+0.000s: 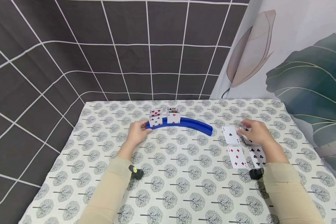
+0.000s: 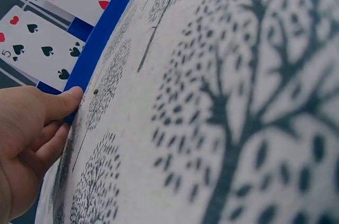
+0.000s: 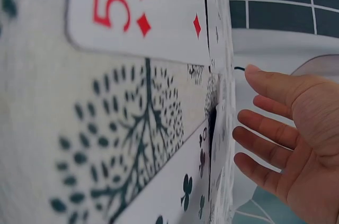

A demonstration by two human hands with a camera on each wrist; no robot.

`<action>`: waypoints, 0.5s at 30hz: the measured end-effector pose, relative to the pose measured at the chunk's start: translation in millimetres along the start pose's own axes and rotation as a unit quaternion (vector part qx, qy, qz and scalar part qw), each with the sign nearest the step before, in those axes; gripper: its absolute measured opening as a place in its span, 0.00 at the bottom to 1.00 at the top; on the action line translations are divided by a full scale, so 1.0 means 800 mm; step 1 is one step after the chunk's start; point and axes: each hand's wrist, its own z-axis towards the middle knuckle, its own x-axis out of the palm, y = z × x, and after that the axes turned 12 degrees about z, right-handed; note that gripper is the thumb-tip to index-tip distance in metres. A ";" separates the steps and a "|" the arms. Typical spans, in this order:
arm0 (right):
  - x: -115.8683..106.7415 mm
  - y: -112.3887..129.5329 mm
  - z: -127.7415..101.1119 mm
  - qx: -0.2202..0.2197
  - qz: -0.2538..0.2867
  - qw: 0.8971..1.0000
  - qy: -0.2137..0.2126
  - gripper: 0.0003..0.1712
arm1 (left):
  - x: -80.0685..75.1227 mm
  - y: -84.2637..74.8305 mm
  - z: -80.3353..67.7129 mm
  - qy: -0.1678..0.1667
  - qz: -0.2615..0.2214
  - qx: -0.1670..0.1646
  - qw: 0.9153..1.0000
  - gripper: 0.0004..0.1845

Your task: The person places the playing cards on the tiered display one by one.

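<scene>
While the left hand rests at the left end of the curved blue card rack, its thumb lies against the rack's rim and the other fingers curl loosely beneath, as the left wrist view shows; it steadies the rack by touch and I cannot tell that it truly grips it. The rack stands near the far edge of the table, which wears a cloth printed with small trees, and a dark tiled wall rises close behind it. A wide stretch of cloth lies open between the two forearms, toward the near edge.

The rack holds cards upright at its left part: a five of spades in front, a heart card behind it, then a two of hearts with a king behind. The rest of its slots, running to the right, stand bare.

The right hand hovers with fingers spread and relaxed over face-up cards lying flat near the table's right edge. An ace of clubs lies just left of it, a five of diamonds nearer the person, and a clubs card beside that, partly under the wrist. Another card lies mostly hidden beneath the fingers.
</scene>
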 end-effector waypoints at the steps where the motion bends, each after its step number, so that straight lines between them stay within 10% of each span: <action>1: -0.001 -0.001 -0.001 0.002 0.000 1.000 0.001 0.37 | 0.000 -0.001 0.000 0.000 0.000 -0.001 1.000 0.28; 15: -0.011 -0.009 -0.010 0.014 -0.003 1.000 0.009 0.38 | -0.003 -0.002 -0.001 -0.001 0.016 0.003 1.000 0.28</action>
